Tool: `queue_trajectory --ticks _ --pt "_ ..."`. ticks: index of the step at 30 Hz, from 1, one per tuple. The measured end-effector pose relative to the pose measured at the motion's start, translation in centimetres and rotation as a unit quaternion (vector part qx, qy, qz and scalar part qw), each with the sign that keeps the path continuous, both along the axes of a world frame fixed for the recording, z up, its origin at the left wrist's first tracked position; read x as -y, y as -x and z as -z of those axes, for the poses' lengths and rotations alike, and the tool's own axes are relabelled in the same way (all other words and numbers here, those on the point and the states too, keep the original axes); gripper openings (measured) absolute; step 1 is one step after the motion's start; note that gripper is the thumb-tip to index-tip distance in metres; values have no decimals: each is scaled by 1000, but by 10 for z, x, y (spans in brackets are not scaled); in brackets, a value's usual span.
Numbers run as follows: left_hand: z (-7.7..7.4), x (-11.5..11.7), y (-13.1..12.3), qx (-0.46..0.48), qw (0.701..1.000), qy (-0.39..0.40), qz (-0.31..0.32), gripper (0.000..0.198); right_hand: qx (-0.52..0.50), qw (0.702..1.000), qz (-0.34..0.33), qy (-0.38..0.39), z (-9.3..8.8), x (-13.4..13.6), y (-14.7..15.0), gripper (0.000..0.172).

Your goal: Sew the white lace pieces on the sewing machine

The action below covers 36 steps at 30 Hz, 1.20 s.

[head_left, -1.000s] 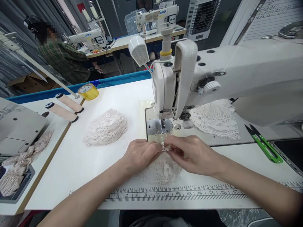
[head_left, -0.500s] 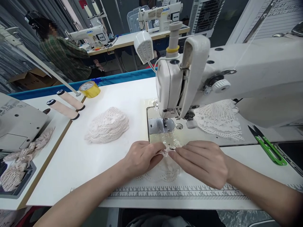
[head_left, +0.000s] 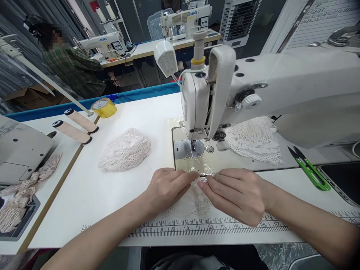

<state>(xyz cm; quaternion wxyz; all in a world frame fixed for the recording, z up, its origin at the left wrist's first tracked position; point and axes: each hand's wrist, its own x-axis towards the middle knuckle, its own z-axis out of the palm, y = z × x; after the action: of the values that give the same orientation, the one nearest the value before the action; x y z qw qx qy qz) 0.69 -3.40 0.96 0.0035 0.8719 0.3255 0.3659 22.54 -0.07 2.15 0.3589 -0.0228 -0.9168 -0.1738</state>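
Note:
Between my two hands, just in front of the sewing machine [head_left: 197,97], lies a piece of white lace [head_left: 194,200]. My left hand [head_left: 167,187] pinches its upper edge with thumb and forefinger. From the other side my right hand [head_left: 239,193] grips the same edge, fingers pressed together. The fingertips nearly meet, and they partly hide the lace there. Its scalloped lower border hangs toward me, flat on the table. The presser foot and needle plate [head_left: 184,149] are a short way beyond my fingers, with no lace under the foot.
A stack of lace pieces [head_left: 126,150] lies left, another lace pile [head_left: 254,140] behind the needle area. Green thread snips [head_left: 311,170] rest at right. Thread cones [head_left: 71,131] and yellow tape [head_left: 104,107] sit at left. A ruler strip [head_left: 210,227] runs along the front edge. A person [head_left: 71,67] sits beyond.
The view has shifted slightly, so the machine and table appear a little further left. Both hands stay at the lace edge, with small finger movements.

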Motion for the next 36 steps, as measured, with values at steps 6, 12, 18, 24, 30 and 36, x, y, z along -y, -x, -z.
queue_trajectory --ticks 6,12,18,24,30,36 --pt "2 2 -6 -10 974 214 -72 12 18 918 76 390 -3 -6 6 17" --pt "9 -3 -9 -101 976 75 -177 23 1 840 192 508 11 -18 16 13" --pt "6 3 -11 -171 976 -80 -111 21 13 826 250 504 15 -24 18 12" --pt "3 12 -12 -215 969 -65 -101 24 105 884 280 360 8 -23 4 28" --pt "3 3 -11 -193 974 -38 -110 25 116 870 453 154 -5 -21 -7 34" --pt "4 0 -12 -195 974 -19 -113 27 192 901 343 182 8 -16 2 57"
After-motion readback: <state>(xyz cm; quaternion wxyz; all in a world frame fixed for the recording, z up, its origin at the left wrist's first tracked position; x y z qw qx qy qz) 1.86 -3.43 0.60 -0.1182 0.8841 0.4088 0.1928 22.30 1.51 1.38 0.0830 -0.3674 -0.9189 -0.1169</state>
